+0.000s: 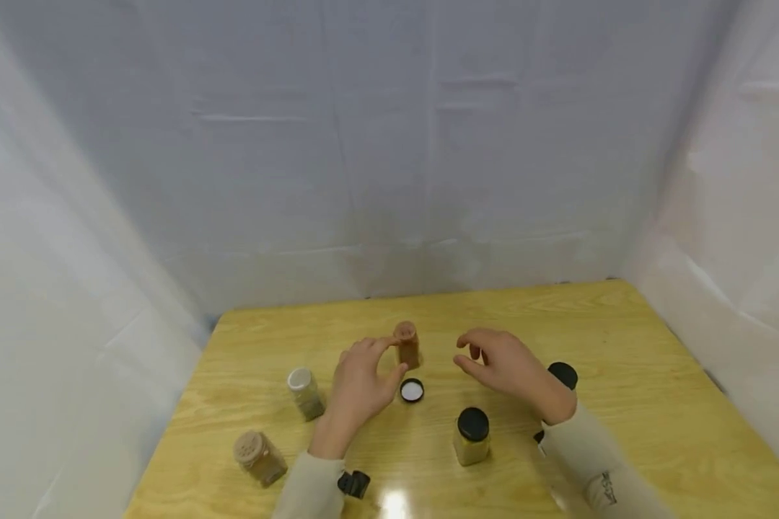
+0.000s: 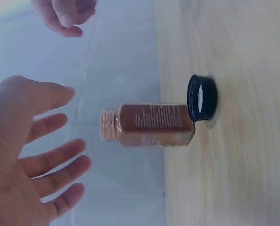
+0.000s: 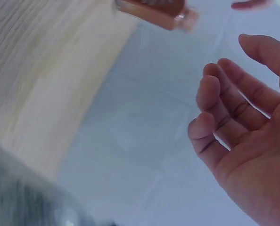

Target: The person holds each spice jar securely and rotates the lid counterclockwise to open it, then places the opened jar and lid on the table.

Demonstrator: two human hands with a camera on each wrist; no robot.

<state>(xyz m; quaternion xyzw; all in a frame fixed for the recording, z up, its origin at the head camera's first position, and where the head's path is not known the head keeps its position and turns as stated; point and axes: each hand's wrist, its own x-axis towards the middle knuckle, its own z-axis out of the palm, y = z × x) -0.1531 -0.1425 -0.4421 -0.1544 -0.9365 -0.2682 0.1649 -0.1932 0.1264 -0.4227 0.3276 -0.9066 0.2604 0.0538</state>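
An uncapped jar of reddish-brown powder (image 1: 408, 352) stands upright on the table; the left wrist view shows its bare threaded neck and label (image 2: 154, 120). Just in front of it lies a black lid (image 1: 412, 391), white inner face up. My left hand (image 1: 358, 382) is beside the jar with fingers spread; in the left wrist view a gap separates the hand (image 2: 41, 150) from the jar. Off to the jar's right, my right hand (image 1: 509, 367) hovers with loosely bent fingers and nothing in them, also in the right wrist view (image 3: 253, 117).
Left of my left hand are a jar with a pale top (image 1: 306, 395) and an uncapped jar with a perforated top (image 1: 260, 457). A black-lidded jar (image 1: 472, 437) stands in front, and another black lid (image 1: 562, 375) shows behind my right wrist. White sheeting (image 1: 389, 180) surrounds the table (image 1: 285, 331).
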